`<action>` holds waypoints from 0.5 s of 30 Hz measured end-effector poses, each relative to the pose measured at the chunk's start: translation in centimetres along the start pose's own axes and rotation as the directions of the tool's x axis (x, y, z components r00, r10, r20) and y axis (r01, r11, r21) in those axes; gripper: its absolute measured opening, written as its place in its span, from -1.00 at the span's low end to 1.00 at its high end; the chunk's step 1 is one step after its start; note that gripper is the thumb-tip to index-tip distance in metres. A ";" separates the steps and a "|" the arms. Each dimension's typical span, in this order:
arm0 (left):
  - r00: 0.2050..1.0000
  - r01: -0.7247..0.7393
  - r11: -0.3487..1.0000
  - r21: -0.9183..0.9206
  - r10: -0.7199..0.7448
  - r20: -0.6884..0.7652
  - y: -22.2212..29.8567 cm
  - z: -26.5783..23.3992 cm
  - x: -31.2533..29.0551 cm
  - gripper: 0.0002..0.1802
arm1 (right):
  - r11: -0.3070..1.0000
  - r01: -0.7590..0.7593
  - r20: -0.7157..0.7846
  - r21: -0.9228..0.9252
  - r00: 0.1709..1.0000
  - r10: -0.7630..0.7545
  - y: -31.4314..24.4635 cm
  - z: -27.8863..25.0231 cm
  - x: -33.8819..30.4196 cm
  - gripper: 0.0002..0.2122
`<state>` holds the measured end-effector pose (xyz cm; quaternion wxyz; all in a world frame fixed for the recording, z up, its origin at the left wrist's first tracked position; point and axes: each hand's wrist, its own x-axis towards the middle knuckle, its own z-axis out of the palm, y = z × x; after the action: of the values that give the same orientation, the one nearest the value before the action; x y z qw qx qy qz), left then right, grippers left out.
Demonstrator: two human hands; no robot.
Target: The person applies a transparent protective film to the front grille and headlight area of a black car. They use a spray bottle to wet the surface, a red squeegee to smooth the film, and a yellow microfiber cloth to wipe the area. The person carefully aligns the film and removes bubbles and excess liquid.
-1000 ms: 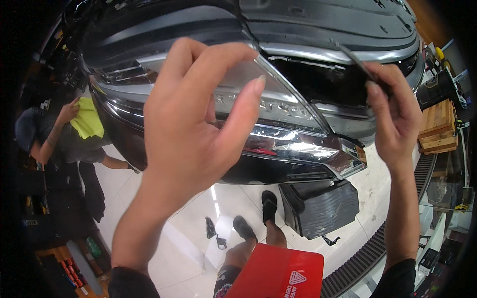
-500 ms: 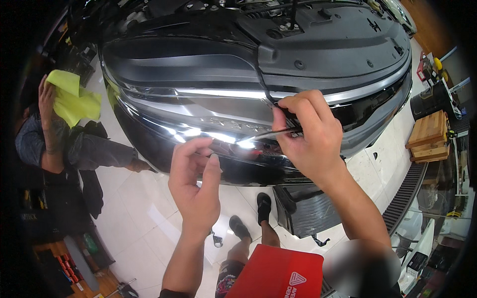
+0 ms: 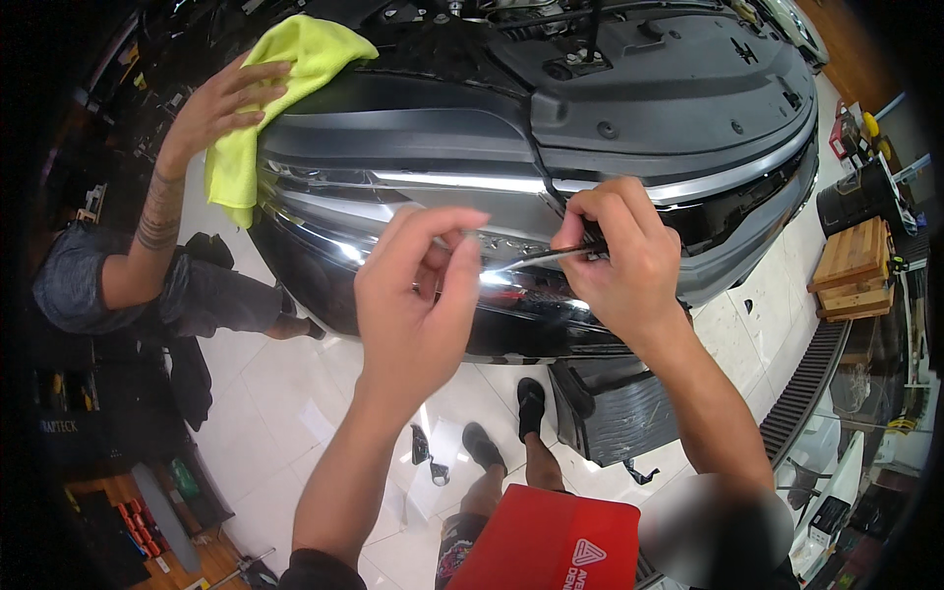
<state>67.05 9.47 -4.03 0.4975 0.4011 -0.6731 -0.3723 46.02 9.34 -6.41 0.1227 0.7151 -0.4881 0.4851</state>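
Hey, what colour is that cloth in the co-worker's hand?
The cloth is bright yellow-green; it shows best in the head view.

Gap between left hand (image 3: 411, 295) and right hand (image 3: 629, 265) crossed by strip (image 3: 531, 260); car (image 3: 393, 133) bars way beyond (cloth (image 3: 315, 54) at left). Open room between forearms (image 3: 716, 403).

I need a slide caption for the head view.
The right hand holds a slim dark object beside the left hand, before a car's front.
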 end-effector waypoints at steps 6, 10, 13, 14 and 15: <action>0.917 0.291 0.956 -0.042 -0.266 0.297 1.8 0.7 5.0 -0.77 | 0.993 -0.094 -0.075 0.071 0.992 0.099 0.0 -0.6 -1.0 -0.74; 0.875 0.407 0.892 -0.195 -0.320 0.363 -0.4 -1.7 4.5 -0.74 | 0.988 -0.101 -0.154 0.118 0.981 0.119 -0.4 0.1 -1.5 -0.75; 0.925 0.354 0.924 -0.141 -0.324 0.198 -1.2 -0.9 2.7 -0.74 | 0.981 -0.127 -0.149 0.147 0.977 0.149 -0.5 -0.3 -1.5 -0.77; 0.924 0.360 0.921 -0.146 -0.330 0.196 -1.0 -0.5 2.3 -0.73 | 0.977 -0.133 -0.124 0.167 0.980 0.155 -0.3 -0.5 -1.5 -0.72; 0.920 0.374 0.916 -0.145 -0.346 0.186 -0.7 0.0 2.2 -0.74 | 0.956 -0.200 -0.048 0.216 0.975 0.215 -0.4 -1.2 -1.4 -0.70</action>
<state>66.75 7.15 -3.85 0.3997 0.4421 -0.5884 -0.5464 45.60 11.15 -6.80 0.0125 0.6512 -0.5018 0.5692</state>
